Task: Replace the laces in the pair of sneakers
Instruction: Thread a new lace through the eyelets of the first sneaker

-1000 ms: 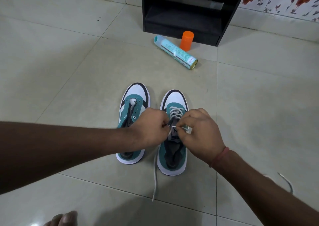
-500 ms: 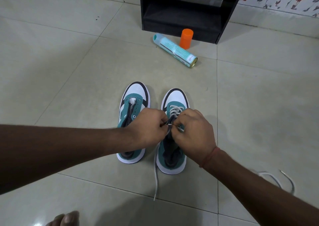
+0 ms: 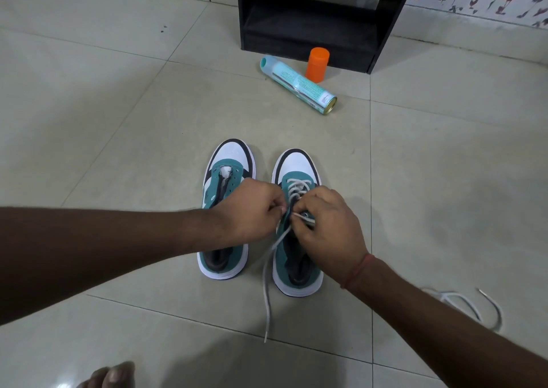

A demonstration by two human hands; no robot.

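Sneakers [image 3: 226,209] stand side by side on the tiles; both hands, left [image 3: 252,209] and right [image 3: 326,224], pinch the lace [image 3: 268,284] over the right one. Spare lace [image 3: 465,304] at four o'clock; can [image 3: 298,83] and cap [image 3: 317,65] at twelve.

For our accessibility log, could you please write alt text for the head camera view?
Both hands, left hand and right hand, pinch a white lace at the eyelets of the right sneaker, which is partly laced; the left sneaker beside it has none. A spray can lies on the tiled floor beyond, near an orange cap; another lace lies right.
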